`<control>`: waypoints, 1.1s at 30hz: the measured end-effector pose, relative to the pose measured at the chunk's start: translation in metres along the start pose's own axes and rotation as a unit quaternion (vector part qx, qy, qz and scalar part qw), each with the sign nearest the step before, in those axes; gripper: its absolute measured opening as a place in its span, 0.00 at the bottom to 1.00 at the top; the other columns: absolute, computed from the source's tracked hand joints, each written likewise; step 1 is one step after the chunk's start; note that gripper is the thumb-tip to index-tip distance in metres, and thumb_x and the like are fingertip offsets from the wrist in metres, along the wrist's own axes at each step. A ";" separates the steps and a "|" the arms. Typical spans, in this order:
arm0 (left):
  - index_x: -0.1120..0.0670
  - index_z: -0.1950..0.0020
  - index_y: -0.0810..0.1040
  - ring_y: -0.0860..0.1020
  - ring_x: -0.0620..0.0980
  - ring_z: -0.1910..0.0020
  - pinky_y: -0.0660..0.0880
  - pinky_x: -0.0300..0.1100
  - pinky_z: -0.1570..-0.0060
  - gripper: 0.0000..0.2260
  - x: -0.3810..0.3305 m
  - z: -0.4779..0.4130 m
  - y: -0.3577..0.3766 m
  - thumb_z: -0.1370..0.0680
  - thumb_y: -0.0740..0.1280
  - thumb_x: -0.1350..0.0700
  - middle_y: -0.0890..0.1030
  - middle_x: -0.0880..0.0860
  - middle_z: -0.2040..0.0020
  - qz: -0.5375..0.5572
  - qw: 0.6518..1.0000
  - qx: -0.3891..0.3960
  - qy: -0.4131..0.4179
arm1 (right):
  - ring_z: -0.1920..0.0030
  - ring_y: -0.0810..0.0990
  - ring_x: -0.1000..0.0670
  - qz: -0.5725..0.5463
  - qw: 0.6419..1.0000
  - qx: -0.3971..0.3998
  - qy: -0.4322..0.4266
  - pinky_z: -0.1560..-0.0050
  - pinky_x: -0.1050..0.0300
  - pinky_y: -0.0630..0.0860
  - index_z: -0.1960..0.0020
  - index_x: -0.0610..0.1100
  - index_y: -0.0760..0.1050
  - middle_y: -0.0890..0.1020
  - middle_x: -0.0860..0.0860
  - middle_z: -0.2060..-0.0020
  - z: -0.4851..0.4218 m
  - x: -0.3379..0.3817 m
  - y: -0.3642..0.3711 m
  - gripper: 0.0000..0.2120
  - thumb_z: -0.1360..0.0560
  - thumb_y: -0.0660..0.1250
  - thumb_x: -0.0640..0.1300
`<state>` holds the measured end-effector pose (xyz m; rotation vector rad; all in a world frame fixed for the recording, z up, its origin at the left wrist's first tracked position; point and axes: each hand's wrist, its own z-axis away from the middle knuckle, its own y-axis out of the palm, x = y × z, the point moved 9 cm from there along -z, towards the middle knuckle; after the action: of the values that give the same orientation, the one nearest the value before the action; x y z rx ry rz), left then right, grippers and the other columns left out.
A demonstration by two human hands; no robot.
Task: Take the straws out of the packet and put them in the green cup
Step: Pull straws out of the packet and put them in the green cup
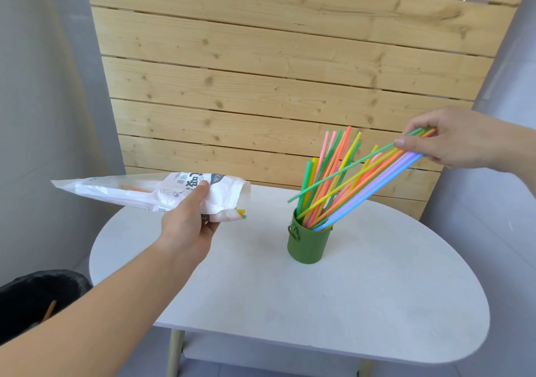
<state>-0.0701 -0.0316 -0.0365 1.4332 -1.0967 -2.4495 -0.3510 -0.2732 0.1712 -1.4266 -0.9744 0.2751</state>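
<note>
A green cup stands on the white table, right of centre, with several coloured straws upright in it. My right hand pinches the top ends of a slanted bundle of straws whose lower ends sit inside the cup. My left hand holds a white plastic packet above the table's left side, its open mouth facing right. A few straw tips poke out of that mouth.
A wooden plank panel rises behind the table. A black-lined bin sits on the floor at lower left. Grey walls stand on both sides.
</note>
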 end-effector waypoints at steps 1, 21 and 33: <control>0.58 0.39 0.79 0.86 0.49 0.49 0.83 0.45 0.51 0.12 0.000 0.000 0.000 0.21 0.74 0.59 0.86 0.52 0.46 -0.002 1.000 0.000 -0.001 | 0.78 0.65 0.50 -0.010 1.000 -0.001 0.006 0.71 0.59 0.64 0.58 0.45 0.81 0.70 0.53 0.81 0.001 -0.003 -0.002 0.12 0.23 0.69 0.53; 0.59 0.38 0.79 0.86 0.51 0.47 0.84 0.46 0.49 0.13 0.005 0.003 0.002 0.22 0.74 0.59 0.86 0.53 0.44 -0.007 1.000 0.001 -0.009 | 0.76 0.60 0.47 -0.057 0.995 0.045 0.063 0.79 0.63 0.59 0.57 0.37 0.81 0.67 0.43 0.75 0.004 -0.014 0.003 0.12 0.23 0.72 0.46; 0.59 0.32 0.78 0.85 0.51 0.41 0.83 0.47 0.45 0.18 0.002 0.005 0.003 0.21 0.73 0.58 0.86 0.54 0.40 -0.011 1.000 0.011 -0.007 | 0.81 0.61 0.50 -0.054 0.997 0.019 0.059 0.80 0.62 0.61 0.57 0.35 0.77 0.68 0.49 0.80 -0.008 0.014 0.014 0.13 0.23 0.71 0.46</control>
<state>-0.0763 -0.0320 -0.0341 1.4441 -1.1186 -2.4738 -0.3315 -0.2665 0.1659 -1.3355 -0.9401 0.1272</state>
